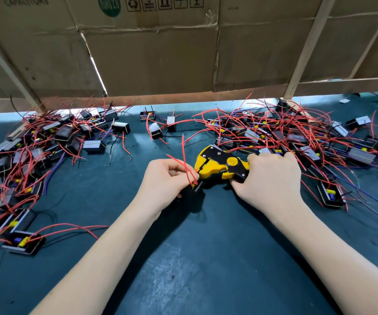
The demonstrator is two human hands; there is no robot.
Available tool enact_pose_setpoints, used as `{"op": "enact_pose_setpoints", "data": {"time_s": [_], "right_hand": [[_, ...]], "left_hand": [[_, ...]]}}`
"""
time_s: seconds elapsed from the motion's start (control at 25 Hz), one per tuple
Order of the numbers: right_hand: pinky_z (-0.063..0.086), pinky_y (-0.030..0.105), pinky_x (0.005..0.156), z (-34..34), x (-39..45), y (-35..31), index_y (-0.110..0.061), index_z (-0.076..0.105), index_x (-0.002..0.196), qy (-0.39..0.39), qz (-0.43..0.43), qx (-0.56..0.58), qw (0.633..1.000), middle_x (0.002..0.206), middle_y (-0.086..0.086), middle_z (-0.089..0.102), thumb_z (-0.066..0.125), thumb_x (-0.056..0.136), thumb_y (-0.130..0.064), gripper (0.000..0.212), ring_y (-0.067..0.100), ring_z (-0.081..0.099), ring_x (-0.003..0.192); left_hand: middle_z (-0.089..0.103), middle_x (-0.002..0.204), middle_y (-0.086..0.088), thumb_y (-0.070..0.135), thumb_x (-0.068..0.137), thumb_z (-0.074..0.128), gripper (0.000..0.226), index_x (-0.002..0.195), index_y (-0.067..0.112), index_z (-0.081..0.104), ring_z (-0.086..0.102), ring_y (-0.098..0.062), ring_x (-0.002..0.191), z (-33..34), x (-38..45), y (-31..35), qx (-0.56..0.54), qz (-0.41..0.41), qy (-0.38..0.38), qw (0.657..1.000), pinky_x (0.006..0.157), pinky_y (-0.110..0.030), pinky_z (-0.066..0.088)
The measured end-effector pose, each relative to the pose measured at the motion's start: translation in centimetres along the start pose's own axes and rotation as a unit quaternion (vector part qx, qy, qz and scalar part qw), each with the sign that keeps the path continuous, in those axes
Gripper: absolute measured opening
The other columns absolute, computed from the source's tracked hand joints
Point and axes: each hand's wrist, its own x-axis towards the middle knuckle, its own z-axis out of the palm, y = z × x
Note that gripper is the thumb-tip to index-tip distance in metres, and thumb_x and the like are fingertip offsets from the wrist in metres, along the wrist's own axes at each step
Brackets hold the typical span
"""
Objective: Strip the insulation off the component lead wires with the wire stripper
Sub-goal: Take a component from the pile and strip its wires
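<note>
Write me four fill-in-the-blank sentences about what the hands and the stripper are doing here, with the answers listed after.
1. The right hand grips the handles of the yellow and black ____.
2. The left hand pinches thin wires coloured ____.
3. The stripper has its head pointing toward the ____ hand.
4. Behind the mat stands a wall of flattened ____ boxes.

Answers: stripper; red; left; cardboard
</note>
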Motion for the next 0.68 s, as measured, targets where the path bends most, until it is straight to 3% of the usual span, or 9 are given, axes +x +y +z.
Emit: {"op": "enact_pose_setpoints", "data": {"time_s": [0.24, 0.44, 0.56, 0.68], "right_hand": [[0.017, 0.034, 0.07, -0.37, 0.06, -0.1, -0.018, 0.043, 0.066, -0.018, -0.001, 0.0, 1.0, 0.067, 0.002, 0.051, 0.058, 0.076, -0.058, 0.043, 0.025, 0.037, 0.062], [0.021, 0.032, 0.068, -0.67, 0.16, -0.36, -0.02, 0.034, 0.059, -0.042, 0.005, -0.009, 0.999, 0.059, -0.003, 0.032, 0.052, 0.08, -0.06, 0.049, 0.025, 0.039, 0.061], [0.021, 0.028, 0.057, -0.85, 0.33, -0.39, -0.02, 0.041, 0.061, -0.058, 0.02, -0.011, 0.998, 0.057, -0.005, 0.027, 0.051, 0.08, -0.067, 0.051, 0.025, 0.039, 0.06], [0.013, 0.025, 0.049, -0.88, 0.13, -0.22, -0.022, 0.049, 0.069, -0.044, 0.038, -0.005, 0.998, 0.057, -0.005, 0.026, 0.052, 0.079, -0.07, 0.049, 0.026, 0.04, 0.061]], "left_hand": [[0.063, 0.056, -0.003, 0.004, 0.078, 0.073, 0.016, 0.065, 0.013, 0.07, 0.053, -0.009, 0.046, 0.15, -0.02, 0.17, 0.022, -0.003, 0.019, 1.0, 0.039, -0.016, 0.038], [0.064, 0.055, 0.001, 0.004, 0.08, 0.073, 0.019, 0.065, 0.015, 0.07, 0.053, -0.008, 0.047, -0.09, 0.01, 0.17, 0.022, 0.003, 0.021, 1.0, 0.04, -0.016, 0.039], [0.064, 0.053, 0.005, 0.005, 0.081, 0.073, 0.018, 0.067, 0.016, 0.07, 0.054, -0.005, 0.046, -0.16, 0.02, 0.31, 0.012, 0.019, 0.015, 1.0, 0.041, -0.016, 0.041], [0.065, 0.055, 0.003, 0.008, 0.081, 0.075, 0.017, 0.067, 0.017, 0.07, 0.053, -0.006, 0.049, -0.22, -0.09, 0.36, 0.012, 0.04, 0.007, 0.999, 0.044, -0.017, 0.042]]}}
